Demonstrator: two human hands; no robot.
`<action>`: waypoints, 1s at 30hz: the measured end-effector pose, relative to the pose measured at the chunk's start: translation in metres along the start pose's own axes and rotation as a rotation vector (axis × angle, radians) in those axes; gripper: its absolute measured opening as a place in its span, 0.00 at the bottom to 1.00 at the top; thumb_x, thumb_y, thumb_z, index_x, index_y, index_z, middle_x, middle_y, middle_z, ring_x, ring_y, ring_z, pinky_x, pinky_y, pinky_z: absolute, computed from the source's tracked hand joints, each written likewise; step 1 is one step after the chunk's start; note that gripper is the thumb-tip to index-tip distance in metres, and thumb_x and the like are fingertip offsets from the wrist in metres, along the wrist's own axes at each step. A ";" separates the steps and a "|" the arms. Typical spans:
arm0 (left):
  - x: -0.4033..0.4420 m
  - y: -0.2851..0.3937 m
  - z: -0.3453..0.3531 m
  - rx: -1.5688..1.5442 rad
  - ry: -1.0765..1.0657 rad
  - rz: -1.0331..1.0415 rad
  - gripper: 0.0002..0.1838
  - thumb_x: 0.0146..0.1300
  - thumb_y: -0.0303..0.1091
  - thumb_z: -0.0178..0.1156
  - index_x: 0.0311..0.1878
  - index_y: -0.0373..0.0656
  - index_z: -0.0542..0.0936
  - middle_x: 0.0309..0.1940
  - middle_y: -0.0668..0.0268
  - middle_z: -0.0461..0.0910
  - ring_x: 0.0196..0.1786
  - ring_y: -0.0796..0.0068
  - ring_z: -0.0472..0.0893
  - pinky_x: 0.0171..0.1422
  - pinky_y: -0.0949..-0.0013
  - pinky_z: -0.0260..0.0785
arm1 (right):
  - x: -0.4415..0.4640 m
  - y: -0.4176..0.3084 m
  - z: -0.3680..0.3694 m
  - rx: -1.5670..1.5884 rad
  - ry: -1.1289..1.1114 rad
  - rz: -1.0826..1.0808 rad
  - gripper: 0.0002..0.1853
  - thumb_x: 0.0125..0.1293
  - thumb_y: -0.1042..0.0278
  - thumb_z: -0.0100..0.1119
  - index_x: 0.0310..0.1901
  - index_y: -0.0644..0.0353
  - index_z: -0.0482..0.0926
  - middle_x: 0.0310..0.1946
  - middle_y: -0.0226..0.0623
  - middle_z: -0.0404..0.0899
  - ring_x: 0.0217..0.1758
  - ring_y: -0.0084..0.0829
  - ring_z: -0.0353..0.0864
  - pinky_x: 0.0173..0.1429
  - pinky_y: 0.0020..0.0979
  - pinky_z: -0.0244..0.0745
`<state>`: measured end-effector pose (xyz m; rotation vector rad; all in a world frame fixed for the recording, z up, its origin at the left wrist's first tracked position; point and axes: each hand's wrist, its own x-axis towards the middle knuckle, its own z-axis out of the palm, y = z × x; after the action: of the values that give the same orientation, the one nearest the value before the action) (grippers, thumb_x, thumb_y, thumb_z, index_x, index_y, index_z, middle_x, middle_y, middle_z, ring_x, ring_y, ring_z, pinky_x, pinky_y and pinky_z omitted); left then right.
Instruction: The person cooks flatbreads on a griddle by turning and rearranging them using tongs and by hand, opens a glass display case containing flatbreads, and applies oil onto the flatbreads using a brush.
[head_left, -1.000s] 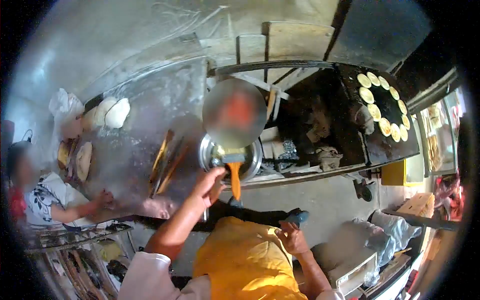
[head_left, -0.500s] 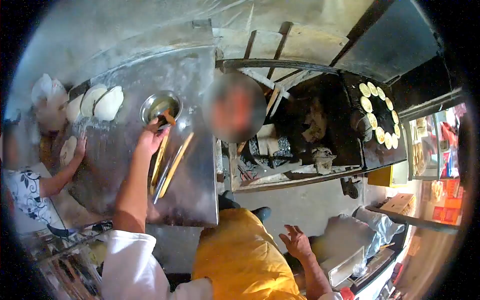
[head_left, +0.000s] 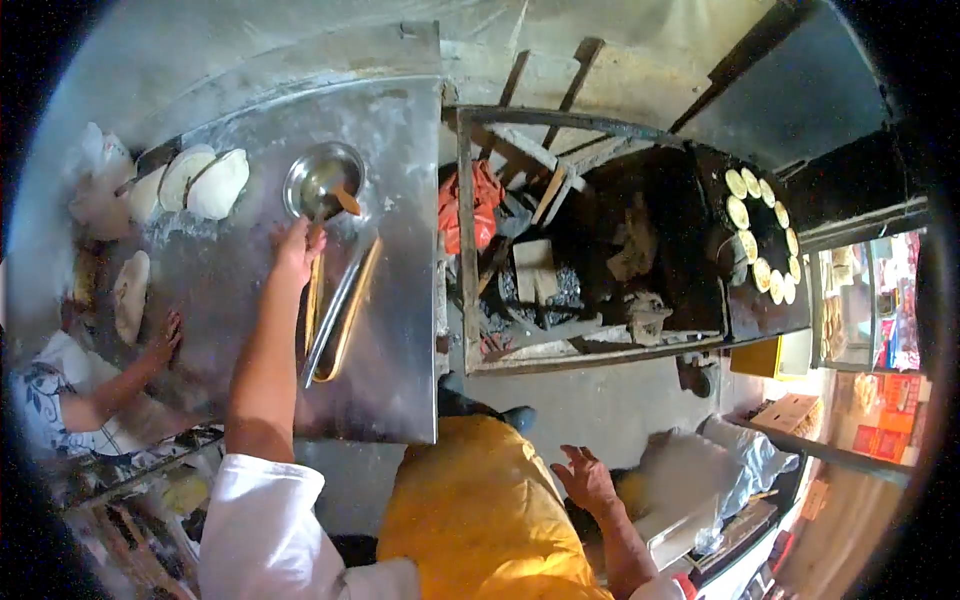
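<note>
My left hand (head_left: 295,248) is at the near rim of a metal bowl (head_left: 291,190) on the steel worktable, fingers bunched. What they grip is hidden. A brown wooden-looking utensil (head_left: 346,200) leans in the bowl, its inner end close to my fingertips. Beneath my wrist, long wood-and-metal tongs (head_left: 352,315) and another wooden stick (head_left: 314,290) lie on the table. My right hand (head_left: 588,480) hangs low beside my yellow apron (head_left: 480,510), fingers apart, holding nothing.
At left, another person's hand (head_left: 168,338) rests on the worktable (head_left: 400,350) beside a dough piece (head_left: 131,295). Several pale dough sheets (head_left: 218,185) lie farther back. On the right, a dark griddle (head_left: 760,315) carries a ring of flatbreads (head_left: 738,212), beyond a framed pit (head_left: 600,355).
The brown utensil now sits deeper in the bowl, and my left hand is at the rim. The other person's hand has moved off the dough piece. My view has shifted slightly.
</note>
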<state>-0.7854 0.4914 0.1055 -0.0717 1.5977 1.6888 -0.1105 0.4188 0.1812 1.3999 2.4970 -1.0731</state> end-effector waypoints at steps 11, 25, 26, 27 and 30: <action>-0.117 -0.072 -0.048 1.048 -0.366 0.471 0.18 0.64 0.31 0.58 0.57 0.38 0.74 0.44 0.55 0.81 0.46 0.59 0.82 0.51 0.57 0.74 | 0.019 -0.022 0.004 0.084 -0.222 0.175 0.28 0.69 0.43 0.55 0.63 0.54 0.73 0.54 0.52 0.77 0.55 0.54 0.78 0.58 0.48 0.76; -0.327 -0.098 0.069 1.308 -0.252 0.702 0.06 0.67 0.26 0.54 0.45 0.37 0.70 0.34 0.57 0.74 0.38 0.66 0.76 0.43 0.63 0.70 | -0.007 -0.008 -0.039 0.201 0.053 -0.073 0.28 0.67 0.50 0.58 0.64 0.55 0.70 0.53 0.45 0.76 0.52 0.49 0.79 0.54 0.47 0.78; -0.354 -0.102 0.111 1.105 -0.457 0.566 0.07 0.67 0.24 0.53 0.46 0.38 0.69 0.36 0.64 0.72 0.38 0.74 0.73 0.44 0.67 0.69 | -0.009 -0.003 -0.049 0.231 0.080 -0.086 0.28 0.68 0.50 0.58 0.65 0.55 0.69 0.53 0.46 0.76 0.53 0.50 0.78 0.55 0.47 0.78; -0.371 -0.133 0.141 0.820 -0.520 0.395 0.10 0.67 0.24 0.54 0.50 0.40 0.68 0.38 0.66 0.73 0.39 0.76 0.73 0.43 0.69 0.71 | -0.014 0.004 -0.058 0.316 0.160 -0.120 0.30 0.68 0.50 0.57 0.66 0.57 0.67 0.51 0.48 0.75 0.53 0.52 0.77 0.56 0.47 0.77; -0.436 -0.209 0.244 0.550 -0.562 0.056 0.12 0.68 0.25 0.54 0.52 0.44 0.66 0.38 0.68 0.74 0.31 0.81 0.77 0.25 0.79 0.73 | -0.045 0.039 -0.099 0.262 0.336 -0.157 0.32 0.68 0.52 0.58 0.69 0.58 0.63 0.48 0.49 0.75 0.49 0.53 0.80 0.51 0.49 0.78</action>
<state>-0.2562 0.4643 0.2190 0.6684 1.5604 1.1110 -0.0292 0.4606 0.2519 1.5909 2.8243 -1.3371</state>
